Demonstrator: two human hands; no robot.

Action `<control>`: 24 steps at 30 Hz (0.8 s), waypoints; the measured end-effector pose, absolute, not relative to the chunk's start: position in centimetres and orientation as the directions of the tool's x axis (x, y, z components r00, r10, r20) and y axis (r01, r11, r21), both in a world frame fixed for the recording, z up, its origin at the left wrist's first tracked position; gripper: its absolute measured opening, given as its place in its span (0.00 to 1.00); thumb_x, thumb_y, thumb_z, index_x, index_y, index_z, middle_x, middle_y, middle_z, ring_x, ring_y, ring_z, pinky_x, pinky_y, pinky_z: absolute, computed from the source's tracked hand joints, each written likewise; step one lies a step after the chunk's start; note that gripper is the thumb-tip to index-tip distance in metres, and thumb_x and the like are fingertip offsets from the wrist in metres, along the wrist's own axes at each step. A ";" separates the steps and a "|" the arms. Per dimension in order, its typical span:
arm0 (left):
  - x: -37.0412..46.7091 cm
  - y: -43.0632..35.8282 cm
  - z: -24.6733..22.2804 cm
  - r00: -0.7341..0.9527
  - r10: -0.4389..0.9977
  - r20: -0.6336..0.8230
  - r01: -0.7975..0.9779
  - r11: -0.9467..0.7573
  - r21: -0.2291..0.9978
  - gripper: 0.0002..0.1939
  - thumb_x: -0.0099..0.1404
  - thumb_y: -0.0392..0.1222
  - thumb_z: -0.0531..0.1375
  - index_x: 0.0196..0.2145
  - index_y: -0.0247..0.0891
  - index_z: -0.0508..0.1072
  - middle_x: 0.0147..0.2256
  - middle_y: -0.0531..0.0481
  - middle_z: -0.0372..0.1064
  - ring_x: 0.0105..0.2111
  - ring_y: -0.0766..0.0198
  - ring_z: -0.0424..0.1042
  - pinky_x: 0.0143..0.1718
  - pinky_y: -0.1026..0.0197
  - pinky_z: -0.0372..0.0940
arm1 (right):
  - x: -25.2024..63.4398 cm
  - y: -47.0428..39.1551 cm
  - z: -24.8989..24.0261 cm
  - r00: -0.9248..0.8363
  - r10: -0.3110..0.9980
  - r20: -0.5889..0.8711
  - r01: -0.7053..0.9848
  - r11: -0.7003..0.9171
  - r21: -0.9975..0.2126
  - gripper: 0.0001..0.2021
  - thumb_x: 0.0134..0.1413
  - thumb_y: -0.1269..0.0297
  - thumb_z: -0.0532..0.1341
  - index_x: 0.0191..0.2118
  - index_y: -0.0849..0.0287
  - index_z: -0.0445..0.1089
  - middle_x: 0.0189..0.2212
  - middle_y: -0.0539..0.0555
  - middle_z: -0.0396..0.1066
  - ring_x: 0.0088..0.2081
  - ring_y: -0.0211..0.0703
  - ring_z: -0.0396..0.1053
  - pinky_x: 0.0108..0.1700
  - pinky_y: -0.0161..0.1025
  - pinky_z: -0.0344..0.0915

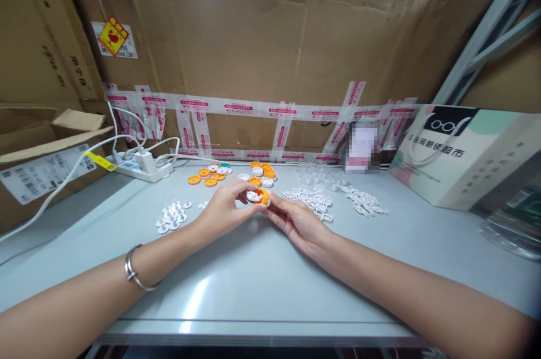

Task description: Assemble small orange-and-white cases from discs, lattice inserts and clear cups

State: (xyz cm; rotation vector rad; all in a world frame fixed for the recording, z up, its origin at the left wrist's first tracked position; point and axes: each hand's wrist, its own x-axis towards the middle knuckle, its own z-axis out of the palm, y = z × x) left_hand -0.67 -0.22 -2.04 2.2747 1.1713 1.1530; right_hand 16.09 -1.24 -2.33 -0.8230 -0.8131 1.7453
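Close together over the middle of the table, my left hand (228,204) and my right hand (298,221) both grip a small orange round plastic cap (265,197). A white plastic piece (254,196) sits at its open left side, by my left fingers; whether it is fully inside I cannot tell. My right fingertips press the cap's right edge. Beyond the hands lie orange caps (210,182) and white caps (267,182), with one green cap (224,166). White discs with stems (171,217) are piled left of my left hand. Lacy white plastic pieces (310,200) spread beyond my right hand.
Clear plastic cups (316,173) stand at the back, near a blurred upright phone-like object (362,147). A power strip (141,167) with white cables lies back left beside an open carton (46,167). A paper bag (456,162) and a clear container (515,224) stand right.
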 end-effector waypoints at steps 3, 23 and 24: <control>-0.6 -0.4 -1.9 0.311 0.797 0.518 0.548 -0.596 0.587 0.14 0.55 0.47 0.61 0.38 0.39 0.72 0.36 0.50 0.72 0.33 0.64 0.69 0.34 0.62 0.64 | 16.1 -1.3 -2.3 -0.257 0.949 -0.181 -0.491 -0.289 -0.822 0.05 0.44 0.70 0.65 0.29 0.67 0.75 0.34 0.56 0.74 0.37 0.36 0.71 0.43 0.30 0.70; -1.6 -0.3 -1.1 0.555 0.670 0.493 0.549 -0.741 0.387 0.11 0.60 0.43 0.57 0.40 0.40 0.71 0.36 0.49 0.66 0.36 0.64 0.67 0.38 0.62 0.63 | 16.1 -1.3 -2.6 -0.373 0.907 -0.194 -0.431 -0.355 -0.830 0.10 0.46 0.67 0.64 0.36 0.65 0.74 0.35 0.55 0.74 0.38 0.36 0.72 0.47 0.34 0.68; -1.6 -0.3 -1.1 0.560 0.667 0.492 0.548 -0.743 0.384 0.11 0.60 0.43 0.57 0.40 0.40 0.71 0.36 0.49 0.66 0.35 0.64 0.67 0.37 0.62 0.63 | 16.1 -1.3 -2.5 -0.378 0.905 -0.195 -0.403 -0.351 -0.845 0.11 0.45 0.65 0.65 0.37 0.65 0.73 0.35 0.56 0.74 0.38 0.36 0.72 0.47 0.33 0.68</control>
